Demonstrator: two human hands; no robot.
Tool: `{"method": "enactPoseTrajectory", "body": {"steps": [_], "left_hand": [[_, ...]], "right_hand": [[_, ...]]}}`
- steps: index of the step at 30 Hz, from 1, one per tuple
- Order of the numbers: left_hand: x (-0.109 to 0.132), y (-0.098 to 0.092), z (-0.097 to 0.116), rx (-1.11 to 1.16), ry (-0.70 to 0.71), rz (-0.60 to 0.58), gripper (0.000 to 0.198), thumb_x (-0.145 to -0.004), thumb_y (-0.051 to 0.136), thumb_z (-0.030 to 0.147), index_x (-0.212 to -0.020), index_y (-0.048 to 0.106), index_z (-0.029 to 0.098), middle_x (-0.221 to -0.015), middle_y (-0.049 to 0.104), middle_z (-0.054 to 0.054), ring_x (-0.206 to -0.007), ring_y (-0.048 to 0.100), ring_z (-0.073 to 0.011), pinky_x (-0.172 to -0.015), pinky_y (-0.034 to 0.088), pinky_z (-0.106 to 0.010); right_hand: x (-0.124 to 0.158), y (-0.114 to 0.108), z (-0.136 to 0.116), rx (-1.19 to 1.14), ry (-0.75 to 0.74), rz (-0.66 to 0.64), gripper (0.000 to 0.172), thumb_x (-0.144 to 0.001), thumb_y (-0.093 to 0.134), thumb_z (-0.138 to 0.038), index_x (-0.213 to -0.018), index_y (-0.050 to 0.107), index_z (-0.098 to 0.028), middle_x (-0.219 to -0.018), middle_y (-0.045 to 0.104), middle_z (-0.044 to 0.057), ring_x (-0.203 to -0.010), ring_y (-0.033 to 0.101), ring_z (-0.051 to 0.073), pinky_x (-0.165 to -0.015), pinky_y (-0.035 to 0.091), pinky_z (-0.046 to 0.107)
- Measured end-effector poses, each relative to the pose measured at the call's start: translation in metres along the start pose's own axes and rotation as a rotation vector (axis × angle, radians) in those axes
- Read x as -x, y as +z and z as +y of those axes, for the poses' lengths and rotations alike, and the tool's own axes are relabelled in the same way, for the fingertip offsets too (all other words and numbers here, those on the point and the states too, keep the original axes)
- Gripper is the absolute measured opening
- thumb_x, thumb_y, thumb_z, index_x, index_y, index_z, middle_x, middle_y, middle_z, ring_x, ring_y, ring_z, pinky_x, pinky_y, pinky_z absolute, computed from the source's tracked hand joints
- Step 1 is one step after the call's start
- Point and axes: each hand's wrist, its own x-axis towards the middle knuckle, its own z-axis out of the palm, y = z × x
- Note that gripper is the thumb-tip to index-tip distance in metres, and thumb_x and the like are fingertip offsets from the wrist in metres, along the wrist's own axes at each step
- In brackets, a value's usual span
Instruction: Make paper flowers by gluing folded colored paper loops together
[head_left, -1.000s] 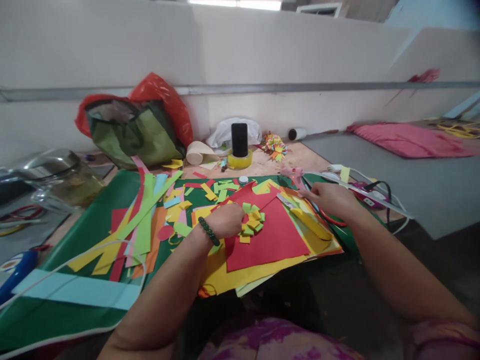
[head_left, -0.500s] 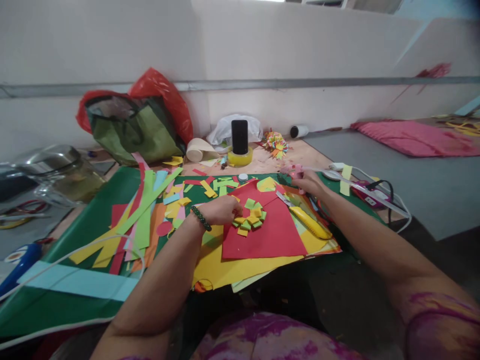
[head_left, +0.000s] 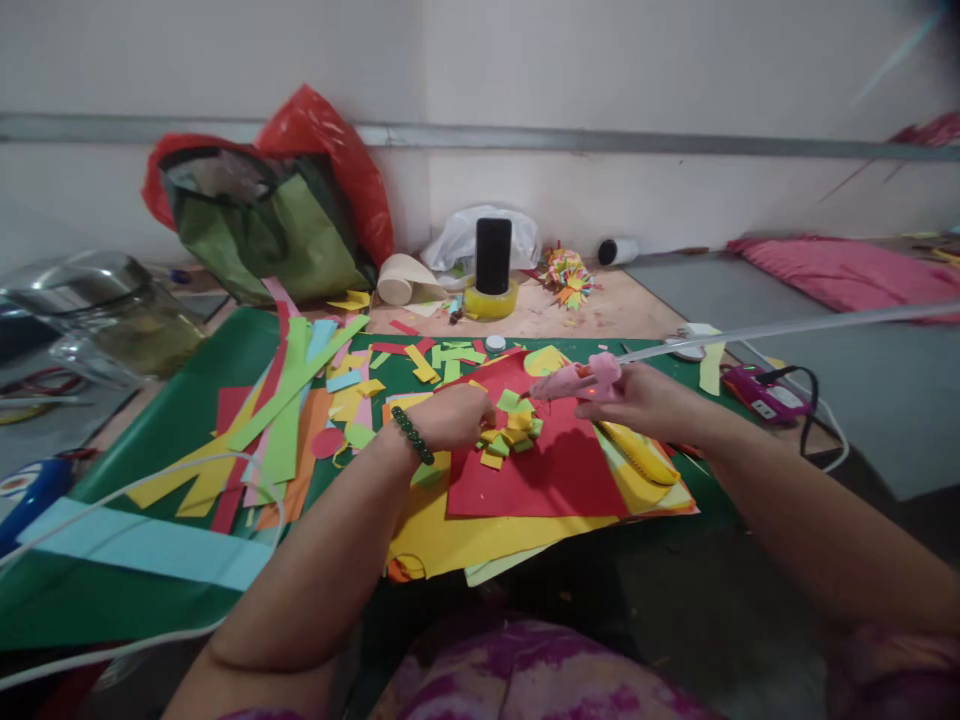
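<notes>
My right hand (head_left: 646,402) grips a pink hot glue gun (head_left: 581,380) with a clear glue stick (head_left: 720,332) jutting from its back. The nozzle points left, close above a ring of folded green and yellow paper pieces (head_left: 512,430). Under the ring lies a red paper sheet (head_left: 547,485) on a yellow sheet (head_left: 450,540). My left hand (head_left: 459,418), with a dark green bead bracelet above it, is closed at the ring's left edge. What its fingertips pinch is hidden. Partly behind the right hand rests a yellow box cutter (head_left: 637,455).
Coloured paper strips (head_left: 285,420) and small cut pieces cover the green mat (head_left: 180,400) on the left. A phone (head_left: 493,257) stands on a tape roll at the back. A glass jug (head_left: 105,310) is at far left, a purple power strip (head_left: 765,393) at right.
My right hand has brought the glue gun left and nearer, from the mat's back right to beside the paper ring. My left hand stays at the ring. The camera view has shifted slightly.
</notes>
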Motion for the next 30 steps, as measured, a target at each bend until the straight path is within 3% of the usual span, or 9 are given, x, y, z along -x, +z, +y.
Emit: {"method": "enactPoseTrajectory", "body": {"steps": [5, 9, 14, 22, 30], "left_hand": [[-0.001, 0.004, -0.003, -0.001, -0.013, 0.013, 0.017, -0.068, 0.055, 0.006, -0.068, 0.068, 0.017, -0.065, 0.063, -0.003, -0.060, 0.052, -0.0142, -0.058, 0.035, -0.025], [-0.001, 0.003, 0.001, -0.056, -0.012, 0.000, 0.020, -0.069, 0.053, 0.003, -0.068, 0.068, 0.016, -0.067, 0.064, -0.004, -0.062, 0.052, -0.0153, -0.057, 0.033, -0.026], [-0.001, 0.000, 0.006, -0.079, -0.047, -0.010, 0.024, -0.070, 0.053, 0.002, -0.075, 0.072, 0.016, -0.073, 0.068, -0.006, -0.067, 0.056, -0.0172, -0.058, 0.034, -0.026], [0.001, -0.001, 0.009, -0.063, -0.055, -0.019, 0.024, -0.073, 0.053, 0.005, -0.080, 0.073, 0.016, -0.078, 0.070, -0.006, -0.068, 0.057, -0.0169, -0.060, 0.036, -0.026], [-0.002, 0.006, 0.003, -0.058, -0.046, 0.019, 0.017, -0.070, 0.058, 0.006, -0.075, 0.070, 0.018, -0.071, 0.066, -0.004, -0.065, 0.055, -0.0169, -0.059, 0.034, -0.027]], "right_hand": [[-0.006, 0.008, -0.020, 0.201, 0.053, -0.132, 0.034, -0.080, 0.061, -0.053, -0.072, 0.071, -0.021, -0.070, 0.068, 0.004, -0.067, 0.061, 0.020, -0.057, 0.039, 0.026], [-0.009, 0.012, -0.027, 0.269, -0.040, -0.156, 0.027, -0.082, 0.060, -0.048, -0.080, 0.072, -0.024, -0.076, 0.070, 0.004, -0.071, 0.062, 0.020, -0.057, 0.037, 0.025], [-0.015, 0.017, -0.028, 0.461, 0.042, -0.136, 0.041, -0.085, 0.054, -0.055, -0.065, 0.065, -0.021, -0.068, 0.066, 0.006, -0.065, 0.060, 0.019, -0.052, 0.032, 0.026], [-0.014, 0.012, -0.033, 0.506, 0.060, -0.163, 0.043, -0.086, 0.052, -0.054, -0.060, 0.061, -0.021, -0.067, 0.065, 0.006, -0.064, 0.059, 0.019, -0.052, 0.029, 0.027], [-0.011, 0.012, -0.034, 0.511, 0.026, -0.152, 0.036, -0.086, 0.054, -0.053, -0.073, 0.068, -0.022, -0.072, 0.069, 0.007, -0.070, 0.063, 0.021, -0.054, 0.030, 0.027]]}}
